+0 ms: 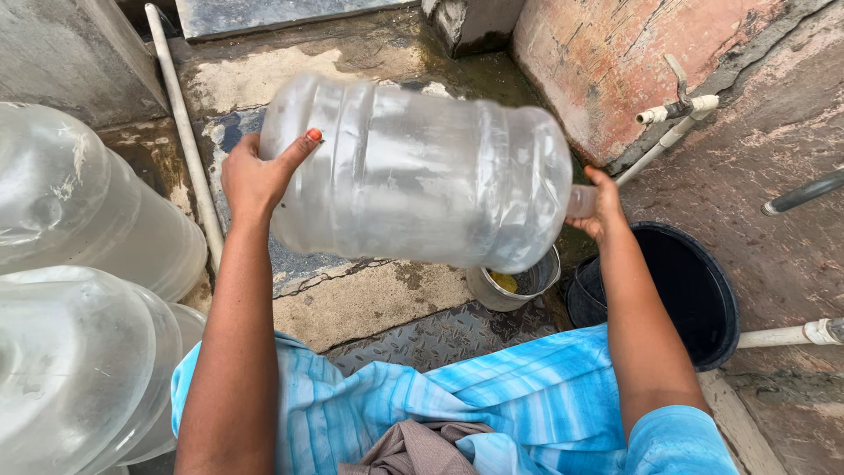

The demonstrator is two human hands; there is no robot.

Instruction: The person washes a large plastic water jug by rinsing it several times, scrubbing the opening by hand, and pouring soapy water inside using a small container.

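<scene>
I hold a large clear plastic water jug (422,171) sideways in front of me, its base to the left and its neck to the right. My left hand (259,176) presses flat against the jug's base end. My right hand (600,207) grips the neck and mouth on the right. The jug looks nearly empty, with a cloudy film on its walls. It hangs above a small metal pot (519,286) and next to a black bucket (694,290).
Two more big clear jugs (79,290) lie stacked at the left. A white pipe (189,132) runs along the concrete floor. A tap with white piping (677,110) sticks out of the right wall. My blue striped garment (492,396) covers my lap.
</scene>
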